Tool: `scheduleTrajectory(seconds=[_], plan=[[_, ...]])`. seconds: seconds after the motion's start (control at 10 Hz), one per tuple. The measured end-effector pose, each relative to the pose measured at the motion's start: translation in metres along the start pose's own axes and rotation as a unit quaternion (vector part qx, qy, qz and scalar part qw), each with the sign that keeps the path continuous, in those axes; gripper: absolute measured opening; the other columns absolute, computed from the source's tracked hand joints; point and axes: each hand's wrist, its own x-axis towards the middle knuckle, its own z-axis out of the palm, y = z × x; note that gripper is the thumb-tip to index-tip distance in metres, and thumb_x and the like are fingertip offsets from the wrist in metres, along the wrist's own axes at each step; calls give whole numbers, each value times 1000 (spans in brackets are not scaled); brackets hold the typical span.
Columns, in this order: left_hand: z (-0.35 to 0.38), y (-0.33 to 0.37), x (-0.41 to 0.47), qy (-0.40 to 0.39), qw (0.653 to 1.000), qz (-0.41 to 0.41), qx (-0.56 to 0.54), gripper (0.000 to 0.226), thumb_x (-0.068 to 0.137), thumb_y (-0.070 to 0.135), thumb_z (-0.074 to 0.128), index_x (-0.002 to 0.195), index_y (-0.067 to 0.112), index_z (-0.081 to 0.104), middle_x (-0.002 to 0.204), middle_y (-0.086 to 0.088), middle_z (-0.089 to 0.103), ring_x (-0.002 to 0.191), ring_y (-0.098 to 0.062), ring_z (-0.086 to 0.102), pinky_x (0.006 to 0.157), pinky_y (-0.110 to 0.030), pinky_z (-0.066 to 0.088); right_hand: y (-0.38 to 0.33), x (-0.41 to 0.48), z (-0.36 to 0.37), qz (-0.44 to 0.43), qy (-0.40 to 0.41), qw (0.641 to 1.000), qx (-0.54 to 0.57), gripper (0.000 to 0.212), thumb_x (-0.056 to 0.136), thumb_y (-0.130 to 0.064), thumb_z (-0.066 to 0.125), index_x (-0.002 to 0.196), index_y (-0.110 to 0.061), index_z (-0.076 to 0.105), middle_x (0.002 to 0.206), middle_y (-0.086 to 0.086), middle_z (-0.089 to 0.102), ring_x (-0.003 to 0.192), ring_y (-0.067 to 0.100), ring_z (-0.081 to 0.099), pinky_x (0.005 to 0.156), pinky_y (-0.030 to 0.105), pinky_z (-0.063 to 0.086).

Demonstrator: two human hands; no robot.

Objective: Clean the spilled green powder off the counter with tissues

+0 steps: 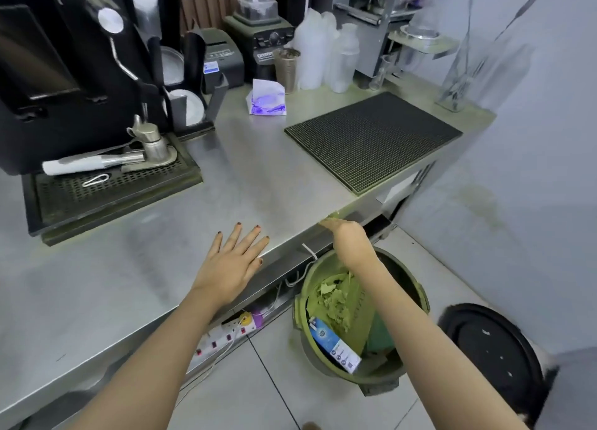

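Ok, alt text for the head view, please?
Right hand holds a green-stained tissue at the steel counter's front edge, above an open bin holding green tissues and a carton. Left hand rests flat on the counter.

Counter (226,158): grey steel surface, is shining and looking mostly wiped.
Green powder (347,208): is lying as a thin greenish line along the counter's front edge.
Tissue wad (332,218): stained green; the right hand (350,242) is holding it at that edge.
Used tissues (332,300): crumpled and green, are lying in the bin (297,303) below.
Tissue pack (266,101): white with purple print, is standing at the back of the counter.
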Motion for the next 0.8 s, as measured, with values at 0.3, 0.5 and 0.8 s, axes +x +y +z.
scheduleTrajectory(seconds=[0.3, 0.5, 0.8], plan=[[8, -8, 2, -15, 991, 90, 100, 56, 97, 39, -2, 141, 21, 26, 147, 4, 26, 134, -24, 27, 102, -48, 31, 25, -104, -11, 154, 283, 908, 266, 26, 85, 2, 56, 106, -8, 67, 100, -2, 64, 93, 10, 57, 89, 17, 45], [10, -8, 3, 7, 989, 114, 90, 50, 96, 37, 19, 144, 21, 17, 150, 5, 19, 137, -23, 15, 108, -46, 19, 35, -144, 22, 117, 310, 929, 164, 24, 81, 6, 60, 102, -3, 68, 104, 5, 65, 96, 16, 60, 91, 14, 44], [4, -6, 2, -6, 993, 115, 38, 52, 98, 39, 17, 145, 24, 3, 149, 11, -5, 140, -19, -6, 113, -43, 1, 59, -165, 101, 255, -1, 963, 86, 23, 90, -7, 49, 109, -6, 62, 118, 14, 62, 105, 31, 60, 92, 38, 47]])
